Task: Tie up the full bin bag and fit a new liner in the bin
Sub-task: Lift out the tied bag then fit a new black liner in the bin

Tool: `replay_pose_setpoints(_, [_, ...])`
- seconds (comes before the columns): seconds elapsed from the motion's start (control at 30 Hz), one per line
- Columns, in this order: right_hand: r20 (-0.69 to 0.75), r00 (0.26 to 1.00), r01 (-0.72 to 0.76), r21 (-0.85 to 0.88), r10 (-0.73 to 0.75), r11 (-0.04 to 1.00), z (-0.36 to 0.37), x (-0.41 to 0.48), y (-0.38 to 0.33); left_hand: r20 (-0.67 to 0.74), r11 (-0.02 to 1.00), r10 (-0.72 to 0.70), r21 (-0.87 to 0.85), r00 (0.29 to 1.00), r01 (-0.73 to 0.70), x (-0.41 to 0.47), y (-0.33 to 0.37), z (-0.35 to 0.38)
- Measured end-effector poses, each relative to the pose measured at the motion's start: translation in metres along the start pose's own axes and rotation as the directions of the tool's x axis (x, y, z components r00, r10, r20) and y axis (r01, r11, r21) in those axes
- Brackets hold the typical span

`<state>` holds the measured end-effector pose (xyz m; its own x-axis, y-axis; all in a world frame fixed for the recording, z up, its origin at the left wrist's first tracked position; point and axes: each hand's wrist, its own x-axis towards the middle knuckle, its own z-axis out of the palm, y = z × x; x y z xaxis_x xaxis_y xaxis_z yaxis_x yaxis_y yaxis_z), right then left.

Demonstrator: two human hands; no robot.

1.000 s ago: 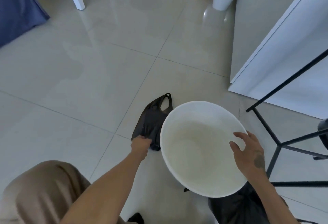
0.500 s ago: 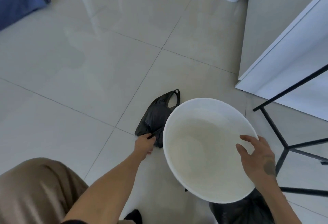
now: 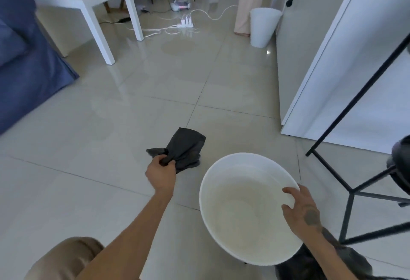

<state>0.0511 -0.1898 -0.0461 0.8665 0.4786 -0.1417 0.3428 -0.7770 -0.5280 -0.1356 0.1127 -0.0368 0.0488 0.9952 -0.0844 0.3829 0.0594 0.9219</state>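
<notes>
A white round bin [image 3: 224,164] stands bare inside on the tiled floor in front of me. My right hand [image 3: 299,206] rests on its right rim, fingers curled over the edge. To the bin's left, my left hand [image 3: 160,174] is closed on a crumpled black bin liner [image 3: 186,148], held up off the floor. A dark full bin bag [image 3: 310,264] lies at the bottom edge, partly hidden behind the bin and my right forearm.
A black metal frame [image 3: 346,193] stands close on the right beside a white cabinet [image 3: 355,75]. Further off are a white table [image 3: 93,6], a blue sofa [image 3: 24,62], a second white bin [image 3: 263,26], a power strip [image 3: 186,22] with cables, and a person's trouser legs [image 3: 248,2].
My left hand has gripped the black liner and lifted it off the floor, bunching it up. The view has tilted up, showing more of the room. My right hand stays on the bin rim.
</notes>
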Motion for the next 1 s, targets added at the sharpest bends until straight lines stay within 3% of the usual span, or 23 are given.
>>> replay_pose_setpoints(0.1, [0.011, 1.000, -0.010, -0.008, 0.010, 1.000, 0.004, -0.008, -0.004, 0.083, 0.978, -0.004, -0.205, 0.997, 0.021, -0.003, 0.047, -0.024])
replay_pose_setpoints(0.23, [-0.039, 0.999, -0.038, -0.132, 0.033, 0.991, -0.010, -0.016, -0.020, 0.255, 0.861, 0.028, -0.497, 0.966, 0.106, -0.023, 0.108, -0.050])
replay_pose_setpoints(0.33, [-0.150, 0.988, 0.056, 0.206, -0.025, 0.977, -0.028, -0.024, -0.057, 0.317, 0.791, 0.130, -0.604, 0.940, 0.094, -0.042, 0.143, -0.068])
replay_pose_setpoints(0.4, [-0.057, 0.998, 0.045, 0.431, -0.022, 0.901, -0.042, -0.034, -0.086, 0.348, 0.730, 0.192, -0.675, 0.918, 0.103, -0.054, 0.159, -0.078])
replay_pose_setpoints(0.47, [0.212, 0.977, -0.120, 0.606, -0.014, 0.786, -0.049, -0.045, -0.116, 0.385, 0.658, 0.210, -0.736, 0.899, 0.161, -0.067, 0.172, -0.086])
replay_pose_setpoints(0.53, [0.484, 0.875, -0.359, 0.688, -0.029, 0.631, -0.054, -0.051, -0.140, 0.429, 0.587, 0.203, -0.773, 0.880, 0.241, -0.081, 0.181, -0.090])
replay_pose_setpoints(0.63, [0.666, 0.728, -0.601, 0.734, -0.161, 0.317, -0.055, -0.053, -0.163, 0.497, 0.507, 0.143, -0.779, 0.856, 0.368, -0.101, 0.179, -0.090])
replay_pose_setpoints(0.73, [0.647, 0.718, -0.668, 0.744, -0.257, 0.006, -0.055, -0.053, -0.171, 0.559, 0.438, 0.080, -0.763, 0.825, 0.475, -0.116, 0.165, -0.086])
replay_pose_setpoints(0.83, [0.522, 0.827, -0.561, 0.793, -0.211, -0.237, -0.058, -0.046, -0.170, 0.614, 0.424, 0.031, -0.722, 0.788, 0.546, -0.124, 0.144, -0.079])
replay_pose_setpoints(0.9, [0.442, 0.894, -0.443, 0.852, -0.072, -0.280, -0.068, -0.041, -0.165, 0.636, 0.461, -0.027, -0.676, 0.771, 0.575, -0.129, 0.127, -0.075])
replay_pose_setpoints(1.0, [0.395, 0.917, -0.371, 0.897, 0.060, -0.238, -0.079, -0.031, -0.146, 0.658, 0.578, -0.123, -0.561, 0.743, 0.592, -0.137, 0.100, -0.066])
